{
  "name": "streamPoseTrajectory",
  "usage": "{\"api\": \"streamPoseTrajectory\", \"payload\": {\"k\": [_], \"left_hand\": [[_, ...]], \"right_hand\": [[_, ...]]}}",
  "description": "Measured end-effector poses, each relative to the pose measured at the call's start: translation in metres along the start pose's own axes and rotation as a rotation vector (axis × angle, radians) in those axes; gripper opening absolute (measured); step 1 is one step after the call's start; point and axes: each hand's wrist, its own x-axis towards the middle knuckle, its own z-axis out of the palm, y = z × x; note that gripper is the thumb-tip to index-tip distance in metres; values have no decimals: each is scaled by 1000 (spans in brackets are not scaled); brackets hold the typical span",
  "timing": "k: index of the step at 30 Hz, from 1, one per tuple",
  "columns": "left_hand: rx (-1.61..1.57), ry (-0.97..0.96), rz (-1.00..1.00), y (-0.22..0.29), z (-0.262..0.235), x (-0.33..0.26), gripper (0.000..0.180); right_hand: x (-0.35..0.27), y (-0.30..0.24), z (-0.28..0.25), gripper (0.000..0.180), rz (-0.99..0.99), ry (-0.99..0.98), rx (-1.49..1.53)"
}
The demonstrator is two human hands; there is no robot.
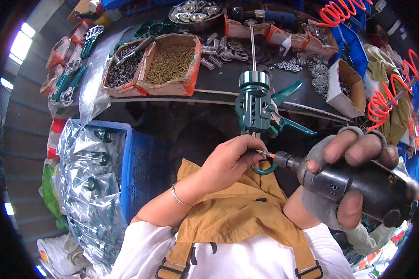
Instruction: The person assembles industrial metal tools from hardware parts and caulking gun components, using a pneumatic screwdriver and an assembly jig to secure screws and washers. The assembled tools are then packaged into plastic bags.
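Note:
My right hand [333, 172], in a grey fingerless glove, grips a black power driver [347, 183] with its tip pointing left. The tip meets the fingers of my left hand [233, 158], which are pinched together at the lower end of a metal rod. What exactly they pinch is hidden. That rod [253, 49] runs up through the dark green body of a caulking gun [255, 109], upright at the bench edge. The gun's green trigger and handle [295, 126] stick out to the right. A green hook [264, 170] shows just below my left fingertips.
On the bench, a box of small brass-coloured pins [194, 69] stands beside a box of dark nuts [109, 74]. Springs [212, 60], washers and rings lie behind. A blue crate [130, 158] at left holds bagged green guns. Red coiled air hoses [381, 109] hang at right.

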Motion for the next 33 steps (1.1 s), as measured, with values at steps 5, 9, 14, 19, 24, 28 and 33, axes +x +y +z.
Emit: {"api": "streamPoseTrajectory", "payload": {"k": [5, 9, 14, 19, 24, 28, 33], "left_hand": [[-413, -11, -471, 11, 3, 1, 10], [-197, 298, -219, -1, -25, -3, 11], [-415, 309, -159, 5, -47, 44, 17], [-608, 141, -245, -27, -34, 63, 16], [-773, 298, -345, -33, -24, 61, 15], [-791, 354, -345, -34, -20, 63, 17], [-792, 369, -307, -29, -18, 56, 16]], "right_hand": [[-3, 1, 2, 56, 11, 129, 10], [-9, 25, -18, 54, -79, 76, 68], [-1, 45, -5, 61, -35, 357, -144], [0, 62, -6, 59, 19, 262, -145], [-6, 74, -7, 53, 27, 226, -115], [-5, 77, -11, 52, 51, 180, -95], [1, 62, 7, 54, 60, 383, -221]]}}
